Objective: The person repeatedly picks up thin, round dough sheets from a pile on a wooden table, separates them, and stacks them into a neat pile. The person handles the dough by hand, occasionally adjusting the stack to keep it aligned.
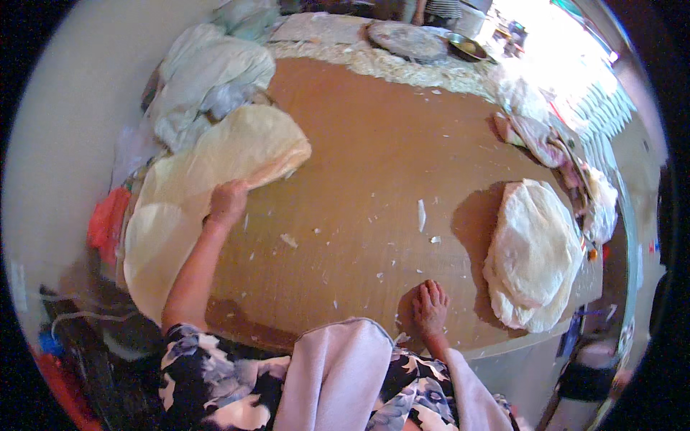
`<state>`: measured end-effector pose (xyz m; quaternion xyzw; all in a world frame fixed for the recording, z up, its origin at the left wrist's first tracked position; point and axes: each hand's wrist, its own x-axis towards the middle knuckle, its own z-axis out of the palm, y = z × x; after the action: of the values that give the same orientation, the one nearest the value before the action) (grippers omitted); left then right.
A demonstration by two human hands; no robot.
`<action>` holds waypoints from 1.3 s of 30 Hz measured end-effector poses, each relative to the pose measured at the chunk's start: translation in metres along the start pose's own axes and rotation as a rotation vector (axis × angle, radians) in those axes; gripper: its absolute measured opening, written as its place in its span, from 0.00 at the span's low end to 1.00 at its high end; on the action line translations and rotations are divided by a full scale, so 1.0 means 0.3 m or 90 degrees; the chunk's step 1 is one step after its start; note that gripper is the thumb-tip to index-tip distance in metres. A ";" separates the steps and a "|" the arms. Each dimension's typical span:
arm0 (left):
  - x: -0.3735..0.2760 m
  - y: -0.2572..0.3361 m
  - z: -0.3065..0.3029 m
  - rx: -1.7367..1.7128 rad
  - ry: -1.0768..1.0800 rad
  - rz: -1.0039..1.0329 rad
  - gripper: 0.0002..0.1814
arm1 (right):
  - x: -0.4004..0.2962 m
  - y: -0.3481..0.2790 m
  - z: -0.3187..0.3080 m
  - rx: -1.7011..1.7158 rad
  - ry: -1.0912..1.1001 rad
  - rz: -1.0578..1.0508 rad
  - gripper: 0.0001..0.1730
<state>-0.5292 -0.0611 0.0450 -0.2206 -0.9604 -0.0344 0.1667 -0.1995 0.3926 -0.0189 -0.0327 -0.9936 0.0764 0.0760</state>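
Observation:
My left hand point(228, 203) is closed on the edge of a large, thin, pale flatbread point(253, 137), whose near part lies along the left side of the brown table point(345, 161). Another rounded pale sheet point(156, 242) shows beside my left forearm. My right hand point(430, 306) rests near the table's front edge, fingers close together, with nothing visible in it. To its right lies a stack of pale, floury flatbreads point(533, 248). Small white scraps point(421, 215) are scattered over the tabletop between my hands.
Bundled pale cloth point(215, 64) lies at the back left, a red plastic bag point(110, 223) at the left edge. Pale shreds point(388, 70), a round floury board point(407, 40) and a metal bowl point(468, 47) line the far edge. Cloths and bags point(544, 140) lie right. A person stands beyond.

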 end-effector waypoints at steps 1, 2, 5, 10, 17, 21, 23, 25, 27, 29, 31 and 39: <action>0.057 0.002 -0.058 -0.048 -0.022 -0.034 0.08 | 0.010 -0.011 -0.019 0.010 -0.015 0.004 0.25; 0.116 0.006 -0.121 -0.095 -0.044 -0.060 0.10 | 0.014 -0.016 -0.032 0.021 -0.025 0.015 0.26; 0.353 0.103 -0.308 -0.332 -0.087 0.022 0.15 | -0.007 0.017 -0.016 0.050 -0.038 0.002 0.28; 0.755 0.522 -0.572 -0.703 -0.294 -0.004 0.20 | 0.007 0.003 -0.060 0.067 0.027 -0.022 0.26; 0.961 1.362 -0.837 -1.089 -0.246 0.218 0.20 | -0.004 0.004 -0.124 0.062 0.013 -0.033 0.32; 1.050 1.790 -0.712 -1.361 -0.252 0.067 0.19 | -0.047 0.053 -0.068 0.090 0.041 -0.012 0.29; 1.020 1.984 -0.602 -1.429 -0.214 -0.022 0.20 | -0.048 0.076 0.039 0.074 0.106 -0.034 0.27; 0.958 2.125 -0.459 -1.491 -0.249 -0.040 0.19 | -0.038 0.075 -0.030 0.071 0.058 -0.028 0.27; 1.008 2.182 -0.094 -1.613 -0.208 -0.103 0.16 | -0.012 0.028 -0.041 0.097 0.023 -0.057 0.27; 0.880 2.146 0.065 -1.412 -0.342 -0.107 0.07 | 0.000 0.020 0.000 0.079 0.029 -0.073 0.25; 0.739 2.055 0.181 -1.157 -0.319 -0.198 0.04 | 0.001 0.022 0.028 0.109 0.013 -0.054 0.24; 0.066 1.110 0.099 -0.531 0.132 0.069 0.20 | -0.010 0.045 0.045 0.060 0.031 0.011 0.26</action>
<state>-0.4102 0.2510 0.0210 -0.3148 -0.8294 -0.4326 0.1607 -0.1978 0.4037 -0.0345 -0.0395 -0.9864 0.1232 0.1012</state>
